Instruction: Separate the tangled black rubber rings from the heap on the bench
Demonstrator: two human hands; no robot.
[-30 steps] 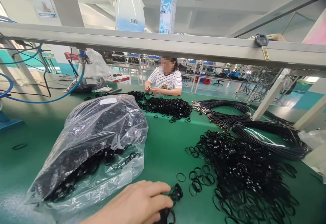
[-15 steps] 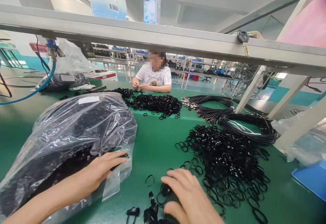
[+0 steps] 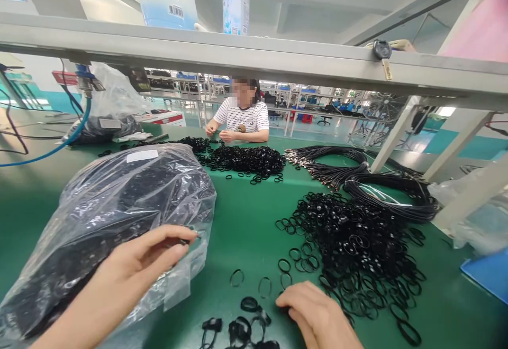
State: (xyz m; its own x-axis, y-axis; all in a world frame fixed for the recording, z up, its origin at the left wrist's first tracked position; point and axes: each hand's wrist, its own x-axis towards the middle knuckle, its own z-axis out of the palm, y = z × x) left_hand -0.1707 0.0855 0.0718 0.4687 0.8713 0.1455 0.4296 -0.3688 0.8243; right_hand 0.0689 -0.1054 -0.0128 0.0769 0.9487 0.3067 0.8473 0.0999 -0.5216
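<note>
Green tabletop (image 3: 246, 222) with our clear plastic bag (image 3: 119, 201) of black rings at left and a loose ring pile (image 3: 357, 248) at right. Our left hand (image 3: 130, 269) pinches the bag film, fingers (image 3: 178, 240) nearly closed; our right hand (image 3: 317, 317) rests, fingers curled but holding nothing, beside stray rings (image 3: 250, 304). We judge that a tug could spill the bag into the pile.

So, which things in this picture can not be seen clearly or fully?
- Head view: the right hand is cut by the bottom edge; its palm hides whatever lies under it.
- The left hand covers part of the plastic bag; the bag's glare blurs its black contents.
- The small black parts at the bottom edge are cut off.
- The bottle labels on the shelf are too small to read.
</note>
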